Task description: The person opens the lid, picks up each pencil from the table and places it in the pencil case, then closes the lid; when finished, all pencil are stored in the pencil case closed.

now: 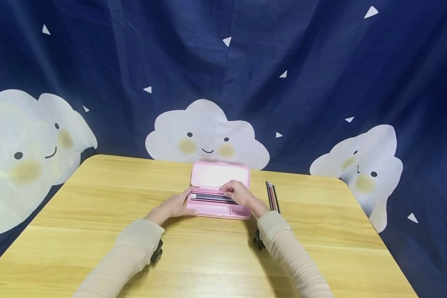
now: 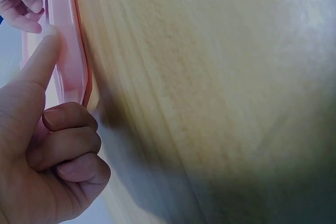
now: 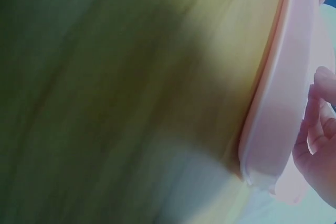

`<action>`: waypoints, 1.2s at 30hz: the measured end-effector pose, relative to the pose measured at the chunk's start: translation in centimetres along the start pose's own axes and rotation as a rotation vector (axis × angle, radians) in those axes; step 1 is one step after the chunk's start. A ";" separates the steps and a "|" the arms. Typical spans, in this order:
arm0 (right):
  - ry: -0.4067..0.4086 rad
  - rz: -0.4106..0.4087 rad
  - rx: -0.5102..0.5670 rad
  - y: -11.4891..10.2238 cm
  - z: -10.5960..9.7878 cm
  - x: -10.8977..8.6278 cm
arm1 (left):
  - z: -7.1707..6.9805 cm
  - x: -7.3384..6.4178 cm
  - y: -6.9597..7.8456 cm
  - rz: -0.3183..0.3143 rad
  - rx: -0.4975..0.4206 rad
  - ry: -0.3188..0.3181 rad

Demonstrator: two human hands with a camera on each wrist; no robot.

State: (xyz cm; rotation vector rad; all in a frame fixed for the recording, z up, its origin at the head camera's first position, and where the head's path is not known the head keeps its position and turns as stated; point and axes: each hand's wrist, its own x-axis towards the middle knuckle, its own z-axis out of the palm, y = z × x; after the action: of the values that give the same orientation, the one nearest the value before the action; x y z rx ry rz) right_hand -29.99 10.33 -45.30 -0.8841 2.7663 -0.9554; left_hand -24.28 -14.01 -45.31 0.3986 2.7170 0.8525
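Note:
A pink pencil case (image 1: pixel 210 210) lies on the table with its lid (image 1: pixel 219 175) raised at the back. Several dark-striped pencils (image 1: pixel 210 198) lie lengthwise in its long rear compartment. My left hand (image 1: pixel 173 205) holds the case at its left end; in the left wrist view one digit reaches along the pink wall (image 2: pixel 68 40) while other fingers curl beside the corner. Above the right part of the pencils is my right hand (image 1: pixel 242 194), fingers loosely bent, with no pencil visible between the fingertips. The right wrist view shows these bent fingers (image 3: pixel 317 124) by the case's edge.
More pencils (image 1: pixel 272 198), dark and red, lie in a bunch on the wooden table (image 1: pixel 216 256), right of the case and partly behind the right forearm. A dark blue curtain (image 1: pixel 208 54) with white clouds hangs behind the table's far edge.

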 end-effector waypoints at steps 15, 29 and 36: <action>0.070 0.057 0.180 2.0 -2.7 -2.9 | -0.1 -0.2 0.2 -0.003 0.005 -0.011; 0.150 0.082 0.181 4.3 -4.3 -5.9 | -0.1 -0.1 0.1 -0.003 0.006 -0.012; 0.146 0.102 0.194 5.4 -5.5 -7.2 | -0.1 -0.1 0.1 0.003 0.022 -0.013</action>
State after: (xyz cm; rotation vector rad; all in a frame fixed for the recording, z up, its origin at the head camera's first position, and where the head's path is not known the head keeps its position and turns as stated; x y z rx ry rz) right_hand -28.08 20.66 -44.81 -0.6622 2.7424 -1.2901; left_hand -24.25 -14.04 -45.15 0.4110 2.7165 0.8184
